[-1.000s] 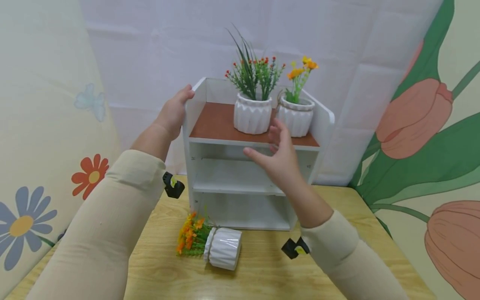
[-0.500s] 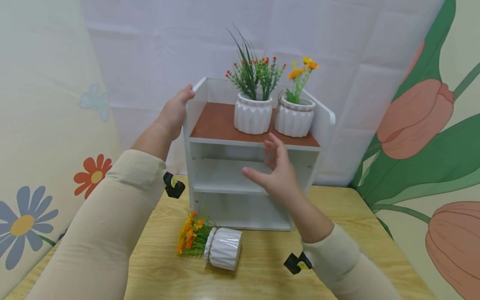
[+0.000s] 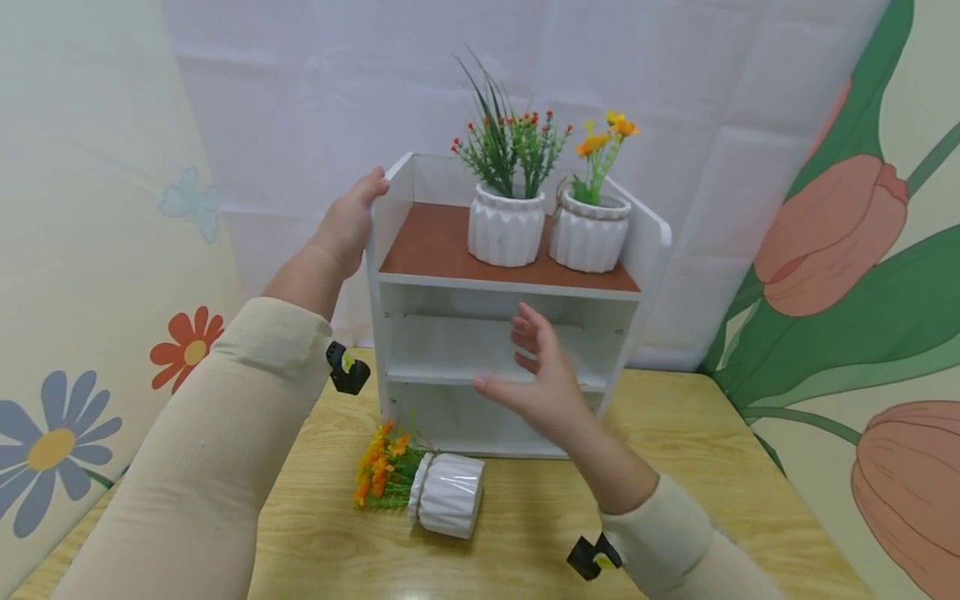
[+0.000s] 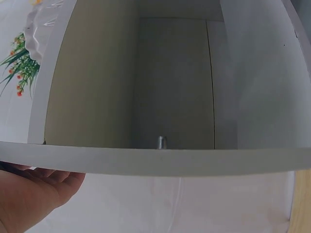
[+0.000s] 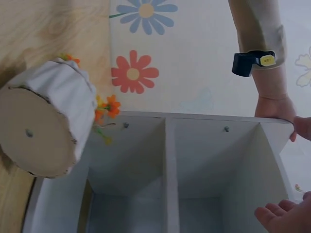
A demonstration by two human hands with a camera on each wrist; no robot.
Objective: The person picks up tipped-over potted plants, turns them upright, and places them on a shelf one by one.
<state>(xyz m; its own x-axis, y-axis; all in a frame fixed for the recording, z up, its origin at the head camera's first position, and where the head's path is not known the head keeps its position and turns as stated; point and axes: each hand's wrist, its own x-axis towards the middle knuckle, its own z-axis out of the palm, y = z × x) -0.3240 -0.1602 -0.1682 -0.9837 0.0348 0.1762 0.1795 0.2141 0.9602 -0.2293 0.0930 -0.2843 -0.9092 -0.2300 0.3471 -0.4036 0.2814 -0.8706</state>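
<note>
shelf unit, white and rectangular with a red-brown top, standing on the light wood-grain table. the left hand grips its left side near the top; the right hand, thumb and fingers spread apart, hangs in front. white ribbed pot with red-dotted greenery and white ribbed pot with yellow-orange flowers stand upright on top; glossy white pot with orange flowers lies sideways before the unit.
</note>
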